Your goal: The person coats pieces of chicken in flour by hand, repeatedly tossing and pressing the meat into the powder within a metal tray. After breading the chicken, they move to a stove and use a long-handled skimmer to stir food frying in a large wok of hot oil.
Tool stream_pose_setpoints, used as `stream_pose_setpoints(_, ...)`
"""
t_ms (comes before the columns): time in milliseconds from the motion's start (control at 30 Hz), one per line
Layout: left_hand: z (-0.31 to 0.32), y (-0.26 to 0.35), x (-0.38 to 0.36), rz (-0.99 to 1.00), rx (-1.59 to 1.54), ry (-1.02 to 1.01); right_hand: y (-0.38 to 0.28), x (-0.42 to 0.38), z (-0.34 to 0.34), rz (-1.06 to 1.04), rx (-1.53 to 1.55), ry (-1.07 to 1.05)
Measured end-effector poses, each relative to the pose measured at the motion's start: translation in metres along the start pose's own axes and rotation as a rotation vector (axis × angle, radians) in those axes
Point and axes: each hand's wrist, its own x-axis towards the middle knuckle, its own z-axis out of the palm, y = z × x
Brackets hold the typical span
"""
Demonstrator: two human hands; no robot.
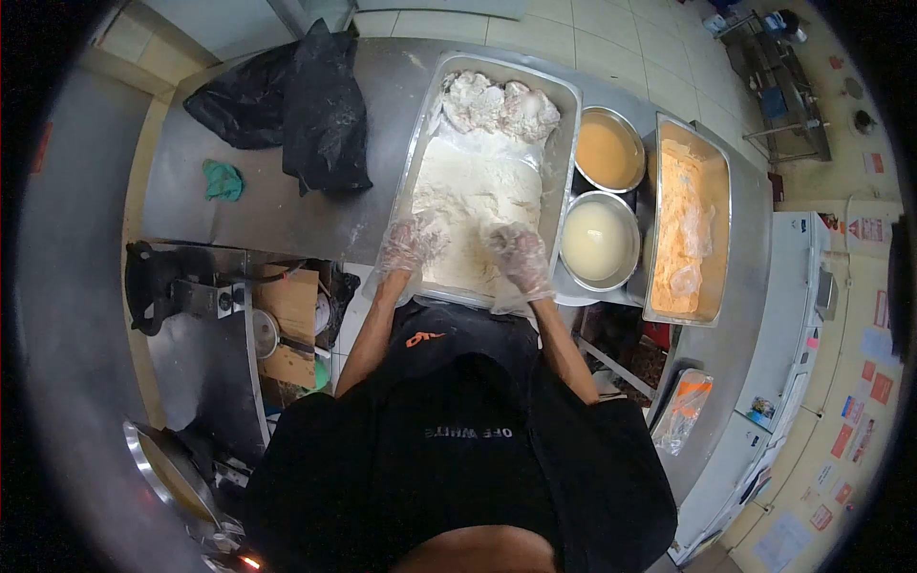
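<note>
Landmark: flour tray [564,105] on the steel bench [267,210]. Our gloved left hand [411,244] and right hand [519,256] press into the flour [473,191] at its near end, fingers spread, grasping nothing. Coated pieces [497,105] at its far end; two bowls right. Best pressing evenly.

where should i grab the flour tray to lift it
Probably by the rolled rim of the flour tray on its two long sides, coming in from either side. The rim flares outward there, giving the fingers a lip. The near end is taken up by the left hand and right hand.
</note>
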Motion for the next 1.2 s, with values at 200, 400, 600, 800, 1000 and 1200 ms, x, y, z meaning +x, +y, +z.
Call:
stream_pose_setpoints(200,-0.052,0.045,0.006,0.094,0.161,-0.171,0.046,0.003,0.02,0.074,0.037,-0.109)
stream_pose_setpoints(400,-0.014,0.022,-0.001,0.142,0.143,-0.221,0.071,0.035,0.087,0.28,-0.169,0.1)
stream_pose_setpoints(600,-0.034,0.048,-0.002,-0.01,0.051,-0.338,0.053,0.045,0.069,0.184,-0.035,-0.088)
stream_pose_setpoints(800,-0.038,0.036,0.007,0.008,-0.214,-0.402,0.047,0.022,0.042,0.081,-0.062,0.107)
stream_pose_setpoints(1000,-0.029,0.106,0.017,-0.115,-0.025,-0.256,-0.044,0.02,0.009,-0.099,0.034,0.321)
stream_pose_setpoints(1200,-0.007,0.09,0.015,0.229,-0.065,0.186,-0.037,0.025,-0.004,-0.089,0.17,0.39)
